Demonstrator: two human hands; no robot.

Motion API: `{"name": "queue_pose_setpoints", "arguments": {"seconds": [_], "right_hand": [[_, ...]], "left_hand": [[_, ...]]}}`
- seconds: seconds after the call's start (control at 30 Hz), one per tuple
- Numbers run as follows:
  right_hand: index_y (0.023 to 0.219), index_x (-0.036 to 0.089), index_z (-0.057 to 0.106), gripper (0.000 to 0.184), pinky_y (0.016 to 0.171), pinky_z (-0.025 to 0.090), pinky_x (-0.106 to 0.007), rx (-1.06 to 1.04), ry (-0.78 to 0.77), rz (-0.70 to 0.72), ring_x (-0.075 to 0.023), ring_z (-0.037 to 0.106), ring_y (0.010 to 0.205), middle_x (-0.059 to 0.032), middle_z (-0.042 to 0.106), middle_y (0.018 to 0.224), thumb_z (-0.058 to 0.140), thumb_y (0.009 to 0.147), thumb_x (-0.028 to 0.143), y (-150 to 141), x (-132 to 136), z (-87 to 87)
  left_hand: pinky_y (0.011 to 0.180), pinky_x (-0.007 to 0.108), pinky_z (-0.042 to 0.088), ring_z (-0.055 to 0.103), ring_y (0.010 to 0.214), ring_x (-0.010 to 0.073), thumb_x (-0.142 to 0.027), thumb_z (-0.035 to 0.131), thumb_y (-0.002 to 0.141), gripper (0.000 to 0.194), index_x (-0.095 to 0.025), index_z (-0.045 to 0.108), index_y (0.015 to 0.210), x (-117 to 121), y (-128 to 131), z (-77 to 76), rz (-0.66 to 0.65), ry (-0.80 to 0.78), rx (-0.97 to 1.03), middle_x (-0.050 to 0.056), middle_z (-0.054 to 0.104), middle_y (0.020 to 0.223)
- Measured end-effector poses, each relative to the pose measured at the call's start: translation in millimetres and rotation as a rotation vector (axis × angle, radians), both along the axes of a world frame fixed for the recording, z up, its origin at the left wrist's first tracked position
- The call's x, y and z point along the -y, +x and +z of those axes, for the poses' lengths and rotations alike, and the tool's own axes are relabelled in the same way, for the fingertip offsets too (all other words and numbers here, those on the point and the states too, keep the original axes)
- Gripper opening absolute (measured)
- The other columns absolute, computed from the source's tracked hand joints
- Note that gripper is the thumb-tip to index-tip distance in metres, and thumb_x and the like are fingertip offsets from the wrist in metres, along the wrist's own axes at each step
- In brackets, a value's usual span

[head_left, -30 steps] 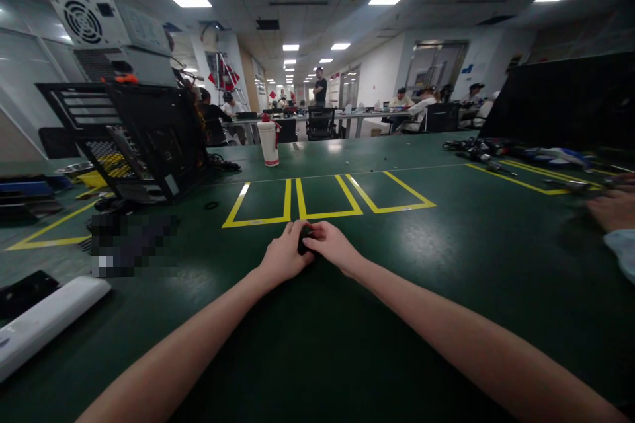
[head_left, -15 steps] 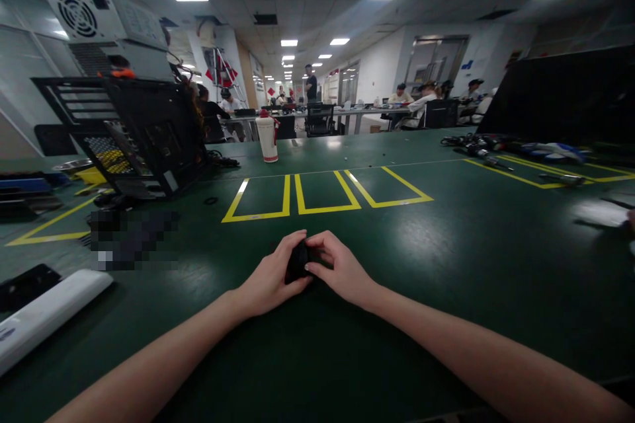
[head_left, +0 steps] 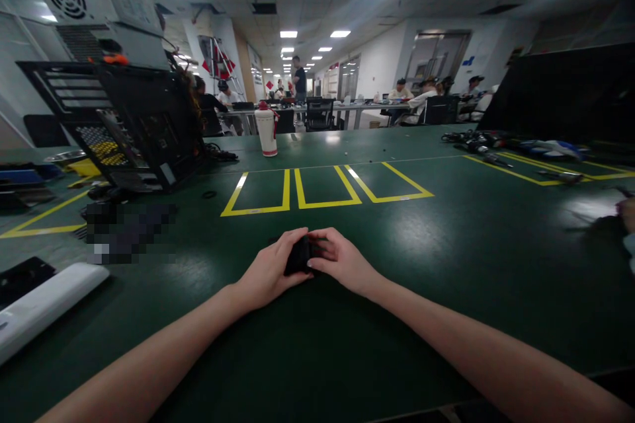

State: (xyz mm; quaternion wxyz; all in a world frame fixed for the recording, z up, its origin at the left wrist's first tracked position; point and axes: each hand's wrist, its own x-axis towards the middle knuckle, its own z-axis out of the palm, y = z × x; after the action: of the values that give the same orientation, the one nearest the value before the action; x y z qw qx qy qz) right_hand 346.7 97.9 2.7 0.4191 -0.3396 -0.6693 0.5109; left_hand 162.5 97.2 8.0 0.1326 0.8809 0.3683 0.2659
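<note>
Green table, three yellow outlines, two hands, one black object.

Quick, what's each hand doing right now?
Left hand: closed around a small black object.
Right hand: fingers curled against the object's side; firm grip can't be told.

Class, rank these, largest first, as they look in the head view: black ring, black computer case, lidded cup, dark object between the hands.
1. Black computer case
2. Lidded cup
3. Black ring
Unranked: dark object, partly hidden
</note>
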Motion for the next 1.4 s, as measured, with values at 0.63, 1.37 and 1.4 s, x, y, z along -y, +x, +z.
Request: {"name": "queue_pose_setpoints", "arguments": {"seconds": [0.63,1.37,1.4], "right_hand": [[0.098,0.019,0.05,0.029,0.086,0.045,-0.036,-0.017,-0.123,0.034,-0.0166,0.056,0.095,-0.0036,0.056,0.102,0.06,0.072,0.025,-0.5,-5.4,3.7],[0.103,0.019,0.049,0.028,0.086,0.046,-0.037,0.061,-0.079,0.093,-0.0178,0.056,0.096,-0.004,0.055,0.102,0.055,0.076,0.026,2.2,-3.2,7.2],[0.102,0.019,0.049,0.028,0.087,0.045,-0.037,0.045,-0.077,0.112,-0.0176,0.056,0.097,-0.0037,0.055,0.101,0.056,0.076,0.024,2.4,-2.8,6.6]], "left_hand": [[0.085,0.035,0.043,0.049,0.103,0.02,-0.03,0.064,0.068,0.065,-0.028,0.028,0.122,-3.5,0.6,-2.4,0.039,0.009,0.044,0.003,0.043,0.117],[0.084,0.033,0.044,0.05,0.1,0.0191,-0.027,0.063,0.069,0.065,-0.028,0.027,0.122,-3.7,0.0,-0.3,0.017,-0.004,0.044,0.002,0.043,0.116],[0.084,0.033,0.044,0.049,0.101,0.0192,-0.027,0.064,0.069,0.065,-0.028,0.027,0.123,-4.1,-0.1,-0.9,0.015,0.0,0.045,0.002,0.042,0.116]]}}
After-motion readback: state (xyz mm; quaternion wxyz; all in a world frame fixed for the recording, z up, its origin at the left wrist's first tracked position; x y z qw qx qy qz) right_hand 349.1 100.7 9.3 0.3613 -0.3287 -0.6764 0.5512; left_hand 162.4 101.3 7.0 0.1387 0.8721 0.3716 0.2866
